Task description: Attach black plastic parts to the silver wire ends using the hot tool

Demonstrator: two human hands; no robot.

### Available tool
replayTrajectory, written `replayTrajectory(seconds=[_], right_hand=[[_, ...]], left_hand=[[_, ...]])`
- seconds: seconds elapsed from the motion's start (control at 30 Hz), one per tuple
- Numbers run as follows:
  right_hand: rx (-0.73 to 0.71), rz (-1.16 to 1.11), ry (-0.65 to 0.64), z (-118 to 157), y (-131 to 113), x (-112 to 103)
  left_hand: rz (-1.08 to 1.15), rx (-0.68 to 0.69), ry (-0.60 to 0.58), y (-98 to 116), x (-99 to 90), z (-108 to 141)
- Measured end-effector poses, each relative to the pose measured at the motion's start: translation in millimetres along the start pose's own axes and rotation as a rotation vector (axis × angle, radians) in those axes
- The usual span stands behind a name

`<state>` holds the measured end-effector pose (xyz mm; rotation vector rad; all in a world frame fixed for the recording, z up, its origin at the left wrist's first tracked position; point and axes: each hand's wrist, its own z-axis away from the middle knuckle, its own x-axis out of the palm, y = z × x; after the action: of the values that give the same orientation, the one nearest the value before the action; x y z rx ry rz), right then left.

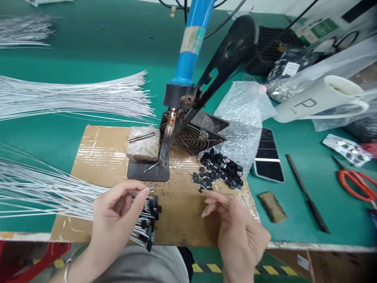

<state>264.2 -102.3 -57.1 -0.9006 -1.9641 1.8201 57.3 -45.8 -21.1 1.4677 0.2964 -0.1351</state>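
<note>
My left hand [118, 220] is closed in a pinch on a thin grey-white wire, whose tip pokes out past the thumb. Under that hand lies a bundle of similar wires [79, 196], many ending in small black connector pieces [150, 220]. My right hand [238, 232] has its index finger stretched towards a heap of small black pieces [222, 169]; nothing shows in its fingers. Ahead of both hands, a blue-handled soldering iron [188, 51] is held tip-down by a black bracket [226, 59]. Its tip comes down by a dark pad [141, 171].
A whitish block [143, 145] with metal rods stands on the cardboard sheet [97, 157]. Behind the iron is a round-grilled fan [191, 139]. More wires [73, 98] lie left. To the right are bubble wrap [241, 114], a phone [268, 157], a file [308, 192], scissors [356, 182] and a mug [318, 100].
</note>
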Motion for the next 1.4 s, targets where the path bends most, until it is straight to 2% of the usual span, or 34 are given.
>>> replayTrajectory(seconds=[0.07, 0.13, 0.33, 0.43, 0.6, 0.67, 0.87, 0.97, 1.03, 1.27, 1.33, 1.4], right_hand=[[-0.126, 0.266, 0.002, -3, 6, -11], [-0.223, 0.427, -0.036, -6, 11, -14], [-0.413, 0.629, -0.096, -13, 15, -4], [-0.356, 0.604, -0.106, -13, 16, -3], [-0.002, 0.39, -0.025, -1, 13, -1], [0.054, 0.277, -0.019, 4, 5, 5], [-0.182, 0.016, -0.257, 14, -26, 36], [-0.289, -0.013, -0.39, 15, -30, 46], [-0.334, -0.015, -0.428, 14, -29, 50], [-0.331, -0.002, -0.408, 14, -29, 54], [-0.269, -0.016, -0.359, 14, -30, 54], [-0.147, -0.031, -0.288, 13, -33, 53]], left_hand=[[-0.002, 0.008, -0.005, 1, -1.0, 0], [-0.022, 0.046, -0.027, -1, -2.4, -1], [-0.08, 0.079, -0.087, -9, -3.5, -5], [-0.052, 0.054, -0.091, -8, -2.8, -5], [-0.025, 0.03, -0.128, -5, -4.6, -5], [-0.014, 0.04, -0.139, -5, -5.0, -6], [-0.014, 0.029, -0.15, -1, -4.7, -8], [-0.01, 0.01, -0.166, 0, -5.5, -8], [-0.009, 0.006, -0.176, 0, -6.1, -8], [-0.023, 0.015, -0.179, 0, -6.9, -8], [-0.023, 0.013, -0.184, 0, -7.1, -9], [-0.024, 0.005, -0.195, 0, -7.4, -10]])
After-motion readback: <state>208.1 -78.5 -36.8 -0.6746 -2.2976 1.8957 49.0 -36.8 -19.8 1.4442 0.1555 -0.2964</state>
